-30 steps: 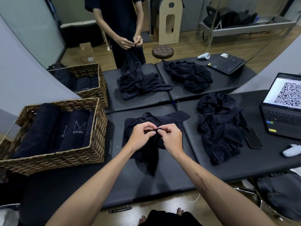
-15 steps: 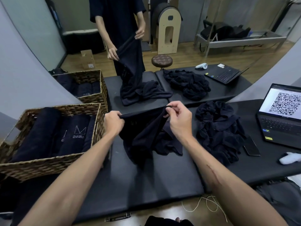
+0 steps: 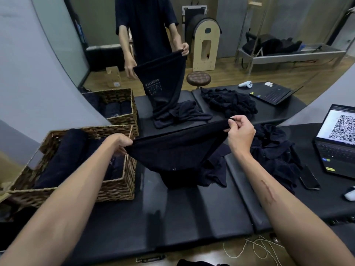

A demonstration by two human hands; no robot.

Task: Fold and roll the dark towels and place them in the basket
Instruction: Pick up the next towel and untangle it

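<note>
1. Wood plank floor [image 3: 240,73] beyond the hands, past the black padded table [image 3: 192,217].
2. Grey wall [image 3: 28,64] far left; darker wall [image 3: 288,20] at back.
3. Round tufted stool [image 3: 198,79] ahead of the hands, arched wooden unit [image 3: 206,48] behind it.
4. Metal-framed bench [image 3: 288,56] far right-back.
5. Cardboard box [image 3: 113,77] on floor, left-back.

The held towel [image 3: 172,150] is dark navy, near black — as are the rolled towels [image 3: 65,156] in the tan woven wicker basket [image 3: 117,187]. The padded table [image 3: 172,214] is glossy black.
</note>
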